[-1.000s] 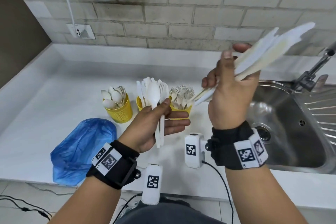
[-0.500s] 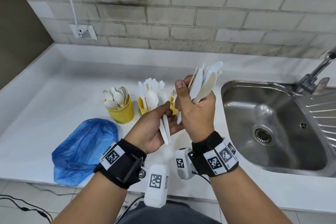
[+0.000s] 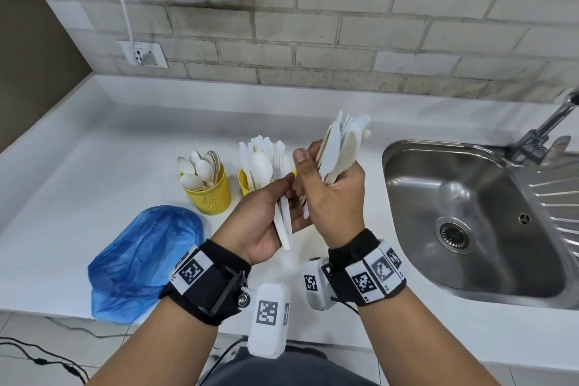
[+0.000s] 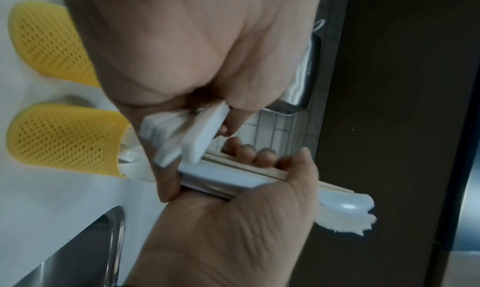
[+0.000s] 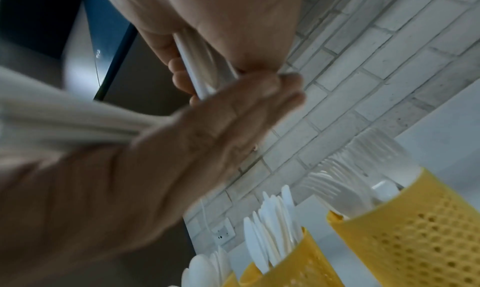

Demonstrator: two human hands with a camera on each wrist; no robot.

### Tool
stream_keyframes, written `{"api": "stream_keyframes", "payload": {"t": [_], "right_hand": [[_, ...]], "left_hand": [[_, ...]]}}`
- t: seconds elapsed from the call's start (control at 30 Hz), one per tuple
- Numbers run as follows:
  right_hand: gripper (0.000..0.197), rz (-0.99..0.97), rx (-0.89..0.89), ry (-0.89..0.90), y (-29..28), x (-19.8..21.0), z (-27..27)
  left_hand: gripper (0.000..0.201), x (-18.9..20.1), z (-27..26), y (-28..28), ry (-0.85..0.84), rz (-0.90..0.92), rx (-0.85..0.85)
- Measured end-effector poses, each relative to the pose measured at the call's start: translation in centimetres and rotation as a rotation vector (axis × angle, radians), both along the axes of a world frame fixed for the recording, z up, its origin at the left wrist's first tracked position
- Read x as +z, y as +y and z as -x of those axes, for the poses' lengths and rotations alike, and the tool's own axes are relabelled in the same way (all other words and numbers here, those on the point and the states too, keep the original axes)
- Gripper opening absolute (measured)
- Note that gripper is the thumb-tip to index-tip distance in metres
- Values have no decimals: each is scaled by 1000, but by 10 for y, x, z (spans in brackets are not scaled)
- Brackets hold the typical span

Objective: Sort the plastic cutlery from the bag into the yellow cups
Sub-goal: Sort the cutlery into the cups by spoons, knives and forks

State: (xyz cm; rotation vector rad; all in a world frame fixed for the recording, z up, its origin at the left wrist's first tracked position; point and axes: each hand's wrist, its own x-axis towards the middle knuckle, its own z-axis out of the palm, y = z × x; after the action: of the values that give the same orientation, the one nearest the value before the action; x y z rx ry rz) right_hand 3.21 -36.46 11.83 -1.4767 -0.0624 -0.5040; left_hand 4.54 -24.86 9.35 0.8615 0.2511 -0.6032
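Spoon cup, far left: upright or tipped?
Upright. The spoon cup stands on its base on the counter, spoon bowls sticking up out of its open top.

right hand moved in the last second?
Yes. The right hand came down and left, away from the sink, next to the left hand.

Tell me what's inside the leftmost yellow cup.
White plastic spoons stand bowls-up in that cup. Their handles and the cup's bottom are hidden by its wall.

White counter (image 3: pixel 103 166): blue bag (image 3: pixel 141 257), yellow cups (image 3: pixel 210 194), sink (image 3: pixel 470 222).
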Motion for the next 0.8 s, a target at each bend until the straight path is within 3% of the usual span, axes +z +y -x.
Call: {"api": "stream_keyframes", "payload": {"t": [0.13,0.27,0.4,0.53,0.67,0.8], "right_hand": [[25,73,-9,62,-3,-7,-5],[13,186,27,154,-20,-4,-14],[14,93,50,245,-32,-2,-20],[20,-48,-59,221,-33,2,-26],[29,-17,-131,194,-27,6,-34],[26,86,-166,175,-10,1,-48]], "left_hand": [[54,-3,-3,1,6,-29,40],[32,7,1,3,20,-85,80],[31,14,-1,11,-32,-131,130],[28,13,-2,22,-186,-312,135],[28,16,0,42,-254,-506,236],[36,21,1,64,-296,-567,261]]}}
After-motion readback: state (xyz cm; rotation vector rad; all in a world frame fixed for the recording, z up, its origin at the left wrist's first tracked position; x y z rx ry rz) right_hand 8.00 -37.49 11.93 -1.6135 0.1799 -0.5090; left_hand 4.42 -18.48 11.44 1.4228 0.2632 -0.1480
